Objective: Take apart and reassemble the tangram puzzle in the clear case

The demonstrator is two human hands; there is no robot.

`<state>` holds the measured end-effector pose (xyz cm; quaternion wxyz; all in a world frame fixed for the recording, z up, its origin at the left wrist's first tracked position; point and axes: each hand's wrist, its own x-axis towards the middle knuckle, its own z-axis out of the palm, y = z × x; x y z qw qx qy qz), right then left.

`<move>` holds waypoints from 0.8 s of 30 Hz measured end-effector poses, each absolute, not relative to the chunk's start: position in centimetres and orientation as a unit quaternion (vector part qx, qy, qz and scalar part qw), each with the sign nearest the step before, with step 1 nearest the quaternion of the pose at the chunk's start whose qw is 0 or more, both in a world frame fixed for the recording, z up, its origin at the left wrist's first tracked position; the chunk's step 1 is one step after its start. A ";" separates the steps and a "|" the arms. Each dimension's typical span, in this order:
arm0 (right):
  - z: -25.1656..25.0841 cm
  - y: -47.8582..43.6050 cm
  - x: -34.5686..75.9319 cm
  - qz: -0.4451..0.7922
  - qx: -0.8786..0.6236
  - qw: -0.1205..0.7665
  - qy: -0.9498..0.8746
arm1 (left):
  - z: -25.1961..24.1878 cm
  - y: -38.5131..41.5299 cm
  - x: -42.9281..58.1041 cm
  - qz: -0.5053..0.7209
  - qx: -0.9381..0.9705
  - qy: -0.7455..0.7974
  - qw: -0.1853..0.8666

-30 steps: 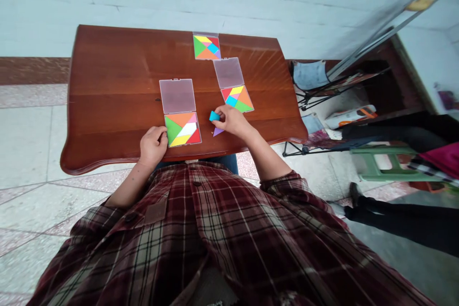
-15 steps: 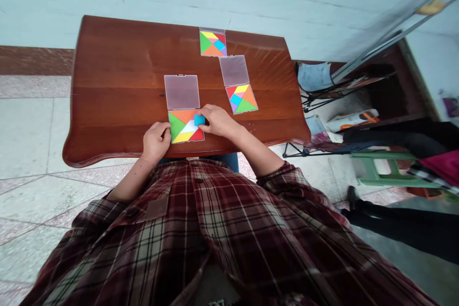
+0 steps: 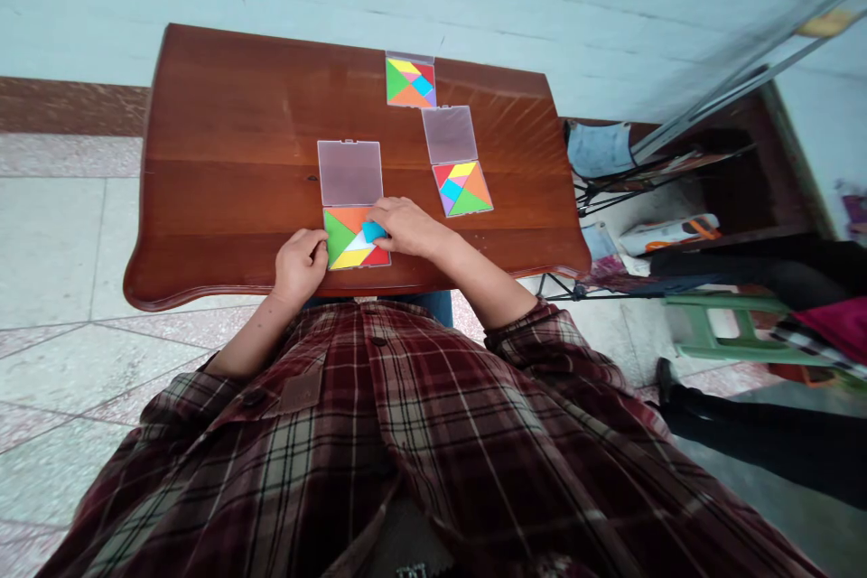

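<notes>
An open tangram case (image 3: 342,239) lies near the front edge of the brown wooden table (image 3: 223,153), its clear lid (image 3: 350,172) folded back behind it. It holds green, orange, yellow, red and white pieces. My right hand (image 3: 406,228) pinches a blue piece (image 3: 372,231) and holds it over the case's middle. My left hand (image 3: 302,264) is curled, its fingers resting against the case's left edge.
A second open tangram case (image 3: 466,188) with its lid (image 3: 449,134) lies to the right, a third tangram case (image 3: 410,80) at the table's far edge. A green stool (image 3: 718,325), folded metal frames and another person's dark-clad leg (image 3: 778,442) are on the floor at right.
My right hand carried the blue piece leftward from the bare table to above the near case. The purple piece that lay by it is no longer visible. The left hand stayed put.
</notes>
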<state>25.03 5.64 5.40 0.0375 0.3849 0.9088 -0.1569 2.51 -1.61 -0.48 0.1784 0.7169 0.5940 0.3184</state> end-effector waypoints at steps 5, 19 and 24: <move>5.4 6.0 25.9 -0.144 0.406 0.031 0.902 | -0.5 -1.6 2.6 0.319 0.715 0.596 0.176; 5.3 6.4 27.4 -0.147 0.440 0.001 0.886 | -0.6 -1.6 2.5 0.319 0.716 0.597 0.172; 5.1 6.1 26.6 -0.152 0.423 0.016 0.893 | -0.5 -1.6 2.5 0.322 0.715 0.596 0.174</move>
